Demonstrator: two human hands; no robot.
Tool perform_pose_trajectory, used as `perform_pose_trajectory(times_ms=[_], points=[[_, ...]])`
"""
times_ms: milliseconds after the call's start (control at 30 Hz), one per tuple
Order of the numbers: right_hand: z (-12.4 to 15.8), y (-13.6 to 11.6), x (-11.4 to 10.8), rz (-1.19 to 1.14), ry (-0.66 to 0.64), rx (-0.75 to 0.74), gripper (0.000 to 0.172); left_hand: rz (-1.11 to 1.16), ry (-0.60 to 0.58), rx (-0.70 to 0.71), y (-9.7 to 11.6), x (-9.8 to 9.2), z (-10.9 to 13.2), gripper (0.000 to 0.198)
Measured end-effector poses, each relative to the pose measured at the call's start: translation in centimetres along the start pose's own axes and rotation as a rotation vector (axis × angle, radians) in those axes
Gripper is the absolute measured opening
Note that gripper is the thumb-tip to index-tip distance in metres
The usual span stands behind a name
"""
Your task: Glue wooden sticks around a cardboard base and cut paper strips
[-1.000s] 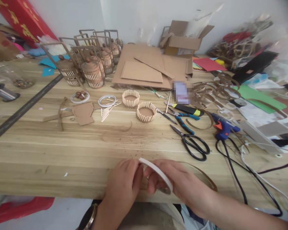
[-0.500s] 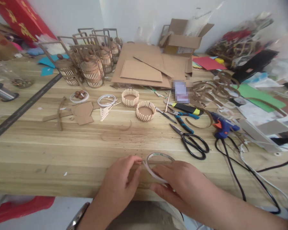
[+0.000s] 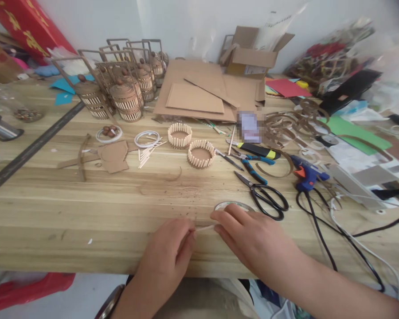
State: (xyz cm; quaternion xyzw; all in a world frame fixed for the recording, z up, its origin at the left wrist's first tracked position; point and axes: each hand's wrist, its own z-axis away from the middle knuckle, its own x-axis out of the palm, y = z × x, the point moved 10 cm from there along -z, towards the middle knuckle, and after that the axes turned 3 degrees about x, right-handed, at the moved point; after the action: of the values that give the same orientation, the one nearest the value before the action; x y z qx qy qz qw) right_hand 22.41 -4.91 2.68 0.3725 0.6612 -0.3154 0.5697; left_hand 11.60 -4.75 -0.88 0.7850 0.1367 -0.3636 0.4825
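Note:
My left hand (image 3: 169,248) is closed in a pinch near the table's front edge, gripping one end of a thin whitish strip of tape (image 3: 204,228). The strip stretches across a short gap to my right hand (image 3: 252,232), whose thumb and fingers are closed on its other end. Just behind the right hand's fingers shows the upper rim of a tape roll (image 3: 234,204); the hand hides the rest of it. Black-handled scissors (image 3: 266,197) lie beyond the right hand. Two small rings of upright wooden sticks (image 3: 201,155) stand farther back.
Pliers (image 3: 256,168), a utility knife (image 3: 259,150) and a blue glue gun (image 3: 307,175) with cables lie to the right. Left are cardboard scraps (image 3: 113,155) and loose sticks (image 3: 148,155). Handled lidded baskets (image 3: 126,102) and cardboard sheets (image 3: 193,95) stand behind.
My right hand's fingers have come out of the tape roll and now pinch the strip. The roll shows farther back, behind that hand. My left hand has stayed nearly in place.

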Motion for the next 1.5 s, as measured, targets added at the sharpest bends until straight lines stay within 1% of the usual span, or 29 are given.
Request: perform_pose_trajectory(times_ms=[133,200,267,333,400,467,567,667,733,800,933,1100,1267,1500], points=[[0.0,1.0,0.1,-0.023,-0.092,0.030,0.016,-0.121,0.019,0.087,0.8,0.2,0.5,0.014],[0.0,2.3,-0.4,-0.067,-0.147,0.079,0.017,-0.188,0.027,0.133,1.0,0.3,1.0,0.014],[-0.1,3.9,-0.9,-0.168,-0.212,0.160,0.019,-0.234,0.014,0.198,1.2,0.7,1.6,0.012],[-0.2,5.4,-0.7,-0.345,-0.312,0.270,0.018,-0.290,-0.004,0.290,1.7,1.3,2.2,0.012],[-0.2,6.0,0.6,-0.555,-0.449,0.384,0.016,-0.364,-0.004,0.374,2.1,1.9,2.8,0.015],[-0.3,5.8,2.5,-0.753,-0.562,0.482,0.016,-0.423,0.013,0.421,2.3,2.3,3.1,0.018],[-0.8,4.6,5.7,-1.012,-0.666,0.583,0.013,-0.452,0.042,0.434,2.3,2.5,3.4,0.020],[-1.0,3.2,8.6,-1.127,-0.771,0.652,0.011,-0.458,0.048,0.432,2.2,2.6,3.6,0.022],[-1.4,2.7,9.6,-1.154,-0.792,0.660,0.010,-0.466,0.038,0.422,2.1,2.6,3.6,0.022],[-1.9,2.5,10.1,-1.161,-0.779,0.638,0.010,-0.467,0.025,0.408,2.0,2.5,3.6,0.022],[-2.8,2.1,10.4,-1.063,-0.769,0.525,0.014,-0.461,0.008,0.397,1.9,2.4,3.5,0.021],[-3.4,2.1,10.1,-0.915,-0.765,0.479,0.016,-0.457,0.016,0.404,1.8,2.3,3.7,0.020],[-3.7,1.9,9.8,-0.827,-0.779,0.463,0.016,-0.428,0.031,0.432,2.0,2.1,3.8,0.019],[-4.1,1.9,9.2,-0.704,-0.771,0.448,0.017,-0.419,0.027,0.419,1.9,2.0,3.8,0.017]])
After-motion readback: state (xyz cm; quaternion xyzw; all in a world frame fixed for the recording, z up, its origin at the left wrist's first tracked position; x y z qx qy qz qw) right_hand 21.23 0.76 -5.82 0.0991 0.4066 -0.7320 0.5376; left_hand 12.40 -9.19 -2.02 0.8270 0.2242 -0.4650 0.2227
